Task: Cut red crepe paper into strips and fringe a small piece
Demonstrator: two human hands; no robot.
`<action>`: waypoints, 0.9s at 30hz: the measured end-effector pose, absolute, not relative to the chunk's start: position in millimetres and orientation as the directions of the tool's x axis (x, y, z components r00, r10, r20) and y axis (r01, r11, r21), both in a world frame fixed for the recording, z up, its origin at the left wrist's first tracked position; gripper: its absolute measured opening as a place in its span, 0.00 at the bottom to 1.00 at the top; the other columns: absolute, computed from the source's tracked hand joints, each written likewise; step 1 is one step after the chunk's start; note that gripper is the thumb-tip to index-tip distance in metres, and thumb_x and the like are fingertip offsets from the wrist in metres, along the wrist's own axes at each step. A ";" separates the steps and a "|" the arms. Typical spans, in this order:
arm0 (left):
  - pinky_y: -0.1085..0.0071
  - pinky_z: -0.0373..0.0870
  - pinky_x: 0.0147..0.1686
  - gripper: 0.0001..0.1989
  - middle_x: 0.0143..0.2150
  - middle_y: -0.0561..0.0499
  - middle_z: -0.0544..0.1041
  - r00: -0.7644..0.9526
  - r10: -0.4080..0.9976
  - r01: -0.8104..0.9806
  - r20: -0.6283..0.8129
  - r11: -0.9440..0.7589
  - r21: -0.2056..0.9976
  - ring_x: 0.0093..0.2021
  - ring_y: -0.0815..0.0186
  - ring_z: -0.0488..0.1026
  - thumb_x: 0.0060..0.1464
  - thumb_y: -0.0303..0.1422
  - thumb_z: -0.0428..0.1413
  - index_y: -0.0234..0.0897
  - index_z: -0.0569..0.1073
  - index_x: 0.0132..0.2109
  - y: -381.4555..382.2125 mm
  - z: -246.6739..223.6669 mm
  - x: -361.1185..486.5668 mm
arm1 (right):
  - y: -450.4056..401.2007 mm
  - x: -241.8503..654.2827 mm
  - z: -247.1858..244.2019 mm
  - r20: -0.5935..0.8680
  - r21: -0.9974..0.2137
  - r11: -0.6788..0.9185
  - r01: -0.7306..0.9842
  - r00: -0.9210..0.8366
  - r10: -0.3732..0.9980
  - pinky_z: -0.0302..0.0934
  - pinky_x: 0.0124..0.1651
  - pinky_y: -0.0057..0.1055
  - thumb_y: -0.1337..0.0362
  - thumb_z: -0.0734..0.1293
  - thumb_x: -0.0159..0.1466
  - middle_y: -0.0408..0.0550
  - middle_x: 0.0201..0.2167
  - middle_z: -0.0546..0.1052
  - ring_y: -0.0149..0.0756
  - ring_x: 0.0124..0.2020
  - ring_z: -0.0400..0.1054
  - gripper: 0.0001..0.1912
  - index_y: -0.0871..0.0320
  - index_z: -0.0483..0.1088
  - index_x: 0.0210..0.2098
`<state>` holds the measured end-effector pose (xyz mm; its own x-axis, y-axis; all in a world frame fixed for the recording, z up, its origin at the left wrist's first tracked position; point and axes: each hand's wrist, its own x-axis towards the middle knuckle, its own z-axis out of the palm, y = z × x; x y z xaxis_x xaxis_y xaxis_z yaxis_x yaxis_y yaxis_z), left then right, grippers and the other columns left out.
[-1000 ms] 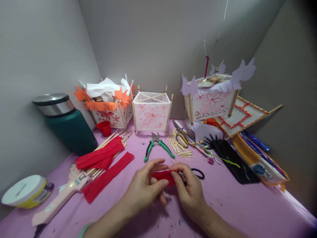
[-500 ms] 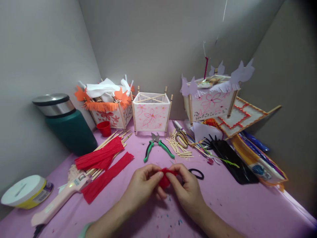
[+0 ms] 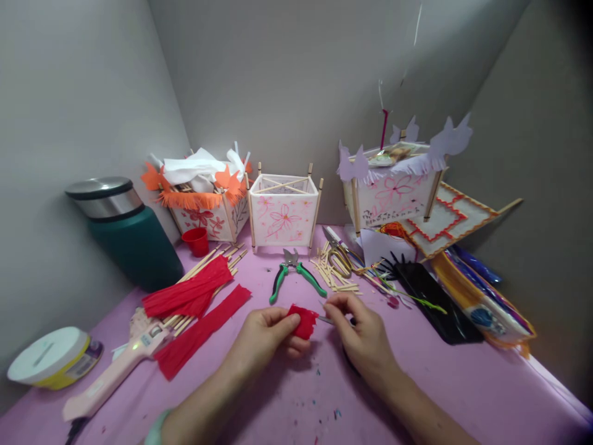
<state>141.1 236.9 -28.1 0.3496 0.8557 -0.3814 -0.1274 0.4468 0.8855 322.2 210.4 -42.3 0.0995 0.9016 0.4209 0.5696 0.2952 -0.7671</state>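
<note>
My left hand pinches a small piece of red crepe paper between thumb and fingers. Opposite it, my right hand is closed on small scissors; their metal blades point left at the paper's right edge, and the dark handle is mostly hidden by the hand. Whether the blades touch the paper, I cannot tell. Left of my hands lie a red crepe strip and a folded bundle of red crepe paper over thin bamboo sticks. Green-handled pliers lie open beyond my hands.
A white paper lantern frame stands at the back, between an orange-fringed one and a purple-trimmed one. A teal bottle, glue gun and white-lidded tub are left; gold scissors and a black phone-like slab right.
My right hand has let go of the red paper and moved slightly right. The scissors have swung round so their blades point at the paper, which my left hand alone holds.
</note>
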 end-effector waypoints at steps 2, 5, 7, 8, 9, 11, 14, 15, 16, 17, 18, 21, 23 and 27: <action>0.74 0.72 0.24 0.22 0.23 0.46 0.80 0.336 0.864 -0.164 -0.374 0.445 0.881 0.22 0.66 0.77 0.36 0.44 0.70 0.30 0.76 0.32 239.0 -28.0 137.9 | 212.9 341.0 -29.3 0.299 -0.673 0.173 0.719 0.050 0.953 0.57 0.33 0.31 0.55 0.61 0.66 0.44 0.27 0.75 0.36 0.29 0.67 0.12 0.56 0.68 0.32; 0.74 0.73 0.24 0.19 0.25 0.44 0.80 0.328 0.872 -0.200 -0.364 0.441 0.875 0.24 0.66 0.78 0.42 0.41 0.68 0.29 0.76 0.35 241.1 -28.2 133.6 | 210.3 366.7 -16.5 0.004 -0.368 0.065 0.927 -0.068 0.998 0.52 0.31 0.32 0.55 0.69 0.57 0.46 0.29 0.75 0.40 0.30 0.67 0.11 0.56 0.68 0.30; 0.75 0.74 0.24 0.18 0.26 0.44 0.80 0.324 0.875 -0.214 -0.361 0.439 0.873 0.25 0.65 0.78 0.45 0.39 0.67 0.28 0.77 0.37 242.1 -28.3 131.7 | 205.9 374.7 -16.0 -0.100 -0.267 0.103 0.958 -0.134 0.986 0.53 0.35 0.34 0.62 0.71 0.52 0.50 0.35 0.75 0.44 0.35 0.68 0.11 0.56 0.70 0.35; 0.75 0.74 0.25 0.18 0.27 0.43 0.81 0.325 0.874 -0.218 -0.361 0.440 0.871 0.25 0.65 0.79 0.46 0.39 0.67 0.28 0.77 0.38 242.4 -28.4 131.2 | 203.7 375.3 -17.7 -0.122 -0.256 0.133 0.958 -0.168 0.978 0.54 0.37 0.34 0.65 0.70 0.51 0.51 0.37 0.75 0.44 0.38 0.68 0.13 0.57 0.70 0.37; 0.75 0.74 0.25 0.17 0.27 0.43 0.81 0.327 0.873 -0.220 -0.362 0.443 0.869 0.25 0.65 0.79 0.47 0.38 0.66 0.27 0.77 0.39 242.7 -28.5 130.7 | 201.8 374.1 -20.1 -0.132 -0.259 0.164 0.952 -0.203 0.970 0.54 0.39 0.35 0.68 0.68 0.51 0.51 0.39 0.75 0.45 0.40 0.68 0.14 0.57 0.70 0.39; 0.75 0.74 0.25 0.17 0.27 0.43 0.81 0.331 0.874 -0.225 -0.357 0.440 0.869 0.25 0.66 0.79 0.47 0.38 0.66 0.27 0.77 0.39 243.2 -29.0 130.2 | 199.8 368.9 -25.3 -0.134 -0.272 0.212 0.938 -0.256 0.958 0.54 0.39 0.35 0.72 0.65 0.52 0.51 0.38 0.75 0.43 0.40 0.68 0.15 0.57 0.70 0.40; 0.75 0.75 0.26 0.17 0.28 0.43 0.81 0.334 0.881 -0.227 -0.335 0.420 0.879 0.26 0.66 0.79 0.47 0.38 0.67 0.27 0.78 0.38 243.6 -29.9 129.4 | 202.4 363.5 -30.5 -0.087 -0.304 0.212 0.929 -0.249 0.964 0.53 0.36 0.33 0.73 0.63 0.53 0.49 0.33 0.75 0.41 0.36 0.68 0.11 0.56 0.69 0.36; 0.75 0.75 0.26 0.17 0.28 0.43 0.81 0.335 0.884 -0.226 -0.327 0.413 0.882 0.27 0.65 0.79 0.47 0.38 0.67 0.27 0.78 0.38 243.6 -29.9 129.1 | 204.4 363.7 -31.0 -0.066 -0.354 0.189 0.916 -0.226 0.972 0.53 0.34 0.32 0.72 0.63 0.54 0.48 0.31 0.74 0.39 0.33 0.67 0.10 0.56 0.68 0.35; 0.75 0.75 0.26 0.17 0.28 0.43 0.81 0.337 0.884 -0.223 -0.324 0.409 0.885 0.27 0.65 0.79 0.47 0.38 0.67 0.27 0.78 0.38 243.5 -29.7 128.7 | 206.7 364.8 -30.7 -0.056 -0.447 0.158 0.880 -0.204 0.977 0.53 0.33 0.31 0.70 0.63 0.54 0.46 0.30 0.73 0.37 0.31 0.66 0.09 0.56 0.68 0.36; 0.75 0.75 0.26 0.17 0.28 0.44 0.81 0.338 0.885 -0.219 -0.321 0.406 0.887 0.27 0.65 0.79 0.46 0.39 0.67 0.28 0.78 0.38 243.4 -29.2 128.4 | 209.2 366.5 -29.5 -0.066 -0.576 0.119 0.809 -0.191 0.979 0.53 0.31 0.30 0.69 0.63 0.56 0.45 0.29 0.73 0.35 0.29 0.65 0.10 0.56 0.67 0.38; 0.75 0.75 0.27 0.18 0.27 0.44 0.80 0.341 0.885 -0.216 -0.317 0.402 0.890 0.27 0.65 0.79 0.46 0.39 0.67 0.28 0.78 0.37 243.2 -28.4 128.1 | 211.7 368.3 -27.5 -0.096 -0.712 0.069 0.699 -0.194 0.976 0.53 0.29 0.29 0.66 0.63 0.57 0.44 0.29 0.73 0.34 0.28 0.65 0.12 0.55 0.67 0.42; 0.75 0.75 0.26 0.18 0.27 0.45 0.80 0.351 0.885 -0.208 -0.305 0.392 0.896 0.27 0.65 0.79 0.45 0.41 0.68 0.28 0.78 0.36 242.9 -24.4 127.1 | 219.2 371.7 -18.1 -0.226 -0.934 -0.122 0.336 -0.290 0.930 0.55 0.26 0.27 0.58 0.64 0.61 0.48 0.34 0.76 0.34 0.29 0.68 0.23 0.56 0.61 0.54; 0.75 0.75 0.26 0.20 0.27 0.44 0.81 0.351 0.889 -0.214 -0.295 0.383 0.899 0.27 0.65 0.79 0.43 0.41 0.68 0.28 0.78 0.36 243.2 -21.6 126.3 | 223.9 370.6 -12.9 -0.242 -0.955 -0.156 0.253 -0.355 0.903 0.57 0.29 0.28 0.56 0.67 0.59 0.48 0.35 0.76 0.34 0.31 0.69 0.27 0.57 0.62 0.55; 0.74 0.75 0.27 0.22 0.29 0.44 0.81 0.336 0.897 -0.228 -0.287 0.373 0.900 0.28 0.64 0.79 0.40 0.42 0.70 0.28 0.78 0.37 245.4 -19.8 125.0 | 228.8 362.9 -18.6 -0.153 -0.962 -0.049 0.269 -0.378 0.913 0.60 0.37 0.30 0.58 0.71 0.57 0.44 0.36 0.73 0.33 0.35 0.67 0.25 0.54 0.68 0.54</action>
